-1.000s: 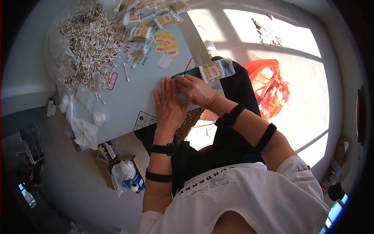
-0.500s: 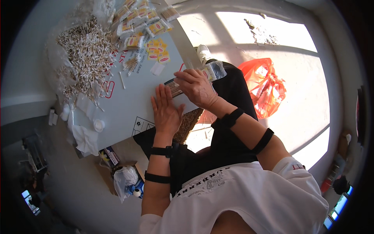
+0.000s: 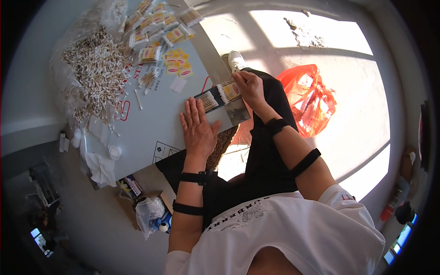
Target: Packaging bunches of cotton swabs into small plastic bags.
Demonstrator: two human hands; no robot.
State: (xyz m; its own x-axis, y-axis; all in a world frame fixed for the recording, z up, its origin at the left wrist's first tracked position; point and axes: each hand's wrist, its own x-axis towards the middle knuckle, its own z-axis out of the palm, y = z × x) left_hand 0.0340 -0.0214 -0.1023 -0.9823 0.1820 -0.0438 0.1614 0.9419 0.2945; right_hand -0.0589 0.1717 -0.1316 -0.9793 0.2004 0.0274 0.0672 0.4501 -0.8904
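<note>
My left hand [image 3: 199,130] lies flat, its fingertips resting at the left end of a row of cotton swabs [image 3: 209,100] on a dark strip [image 3: 218,99] near the table's edge. To the right of that row sits a small clear pack of cotton swabs [image 3: 229,91] with a yellow label. My right hand [image 3: 252,90] has its fingers curled and pinched at the right end of this pack; the fingertips partly hide the plastic there. Beyond my left hand are a white slip [image 3: 178,84] and several loose yellow labels [image 3: 178,62].
A big heap of loose cotton swabs [image 3: 94,68] spills from a clear bag at the left. Several filled packs [image 3: 176,34] lie at the far edge. A red plastic bag [image 3: 305,101] stands on the floor at right; an open cardboard box [image 3: 158,201] is below the table.
My right hand has moved right, off the row of swabs to the pack's far end. The labelled pack now lies closer to the row. My left hand stays flat at the row's left end.
</note>
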